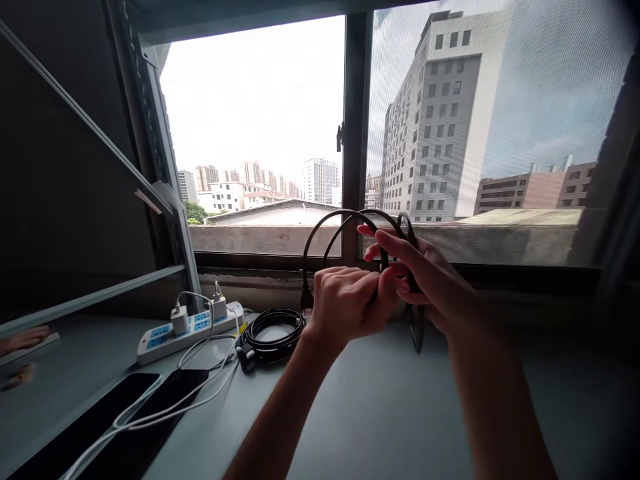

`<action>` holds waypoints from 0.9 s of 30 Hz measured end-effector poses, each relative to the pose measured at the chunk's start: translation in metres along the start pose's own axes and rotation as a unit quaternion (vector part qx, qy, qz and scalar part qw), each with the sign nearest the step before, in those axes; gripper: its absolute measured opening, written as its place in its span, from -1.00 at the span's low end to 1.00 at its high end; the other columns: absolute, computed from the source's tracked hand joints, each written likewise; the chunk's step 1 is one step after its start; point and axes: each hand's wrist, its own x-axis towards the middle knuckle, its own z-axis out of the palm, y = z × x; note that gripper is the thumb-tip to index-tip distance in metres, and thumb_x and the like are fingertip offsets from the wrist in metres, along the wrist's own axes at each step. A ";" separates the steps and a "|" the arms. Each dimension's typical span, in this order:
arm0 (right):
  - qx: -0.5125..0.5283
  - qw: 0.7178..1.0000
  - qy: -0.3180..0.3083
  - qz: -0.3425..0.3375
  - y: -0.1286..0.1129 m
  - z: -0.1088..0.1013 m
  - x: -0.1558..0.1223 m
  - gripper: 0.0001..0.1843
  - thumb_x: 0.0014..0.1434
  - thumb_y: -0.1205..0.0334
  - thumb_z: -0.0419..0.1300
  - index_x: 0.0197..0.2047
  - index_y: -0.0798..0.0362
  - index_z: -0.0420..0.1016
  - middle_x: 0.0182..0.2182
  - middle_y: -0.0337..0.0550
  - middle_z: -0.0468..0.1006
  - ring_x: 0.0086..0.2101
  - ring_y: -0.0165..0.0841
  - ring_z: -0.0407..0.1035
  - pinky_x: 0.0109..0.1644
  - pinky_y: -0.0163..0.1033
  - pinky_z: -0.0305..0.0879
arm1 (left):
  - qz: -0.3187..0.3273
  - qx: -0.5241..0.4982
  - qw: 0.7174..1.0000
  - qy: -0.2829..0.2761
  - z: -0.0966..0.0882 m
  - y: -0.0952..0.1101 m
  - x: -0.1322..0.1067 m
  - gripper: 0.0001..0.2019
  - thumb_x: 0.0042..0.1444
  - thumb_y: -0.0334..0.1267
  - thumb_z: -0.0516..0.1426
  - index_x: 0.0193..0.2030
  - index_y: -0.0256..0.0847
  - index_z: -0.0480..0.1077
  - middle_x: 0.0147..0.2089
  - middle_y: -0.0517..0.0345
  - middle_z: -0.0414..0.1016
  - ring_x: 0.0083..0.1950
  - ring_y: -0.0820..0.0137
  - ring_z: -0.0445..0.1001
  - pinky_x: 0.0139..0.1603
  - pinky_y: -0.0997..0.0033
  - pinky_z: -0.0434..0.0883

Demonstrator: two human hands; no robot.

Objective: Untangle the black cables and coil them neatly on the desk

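Observation:
Both hands are raised in front of a window, above a grey table (390, 407). My left hand (345, 301) is closed in a pinch on a black cable (340, 220) that arcs up in loops over both hands. My right hand (430, 280) is also closed round the same cable, gripping the gathered loops; a loop end hangs down below it (417, 330). A plug end of the cable dangles left of my left hand (306, 299). The two hands touch at the fingertips.
A second coiled black cable (273, 331) lies on the table near the sill. A white power strip (187, 327) with two white chargers and white leads sits at left. Two dark phones (107, 420) lie at the near left. A metal shelf frame (165, 200) stands left.

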 end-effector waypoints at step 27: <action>-0.291 0.942 -0.057 -0.161 -0.003 -0.007 -0.014 -0.81 0.08 0.19 0.20 -0.24 0.08 0.53 -0.65 -0.37 0.14 -0.63 -0.54 0.02 -0.61 -0.42 -0.01 | -0.289 -0.038 0.944 -0.155 -0.029 -0.054 -0.005 -0.62 0.06 -0.28 0.11 0.06 -0.15 0.35 -0.04 0.04 0.48 -0.09 0.33 0.44 -0.06 0.31 0.35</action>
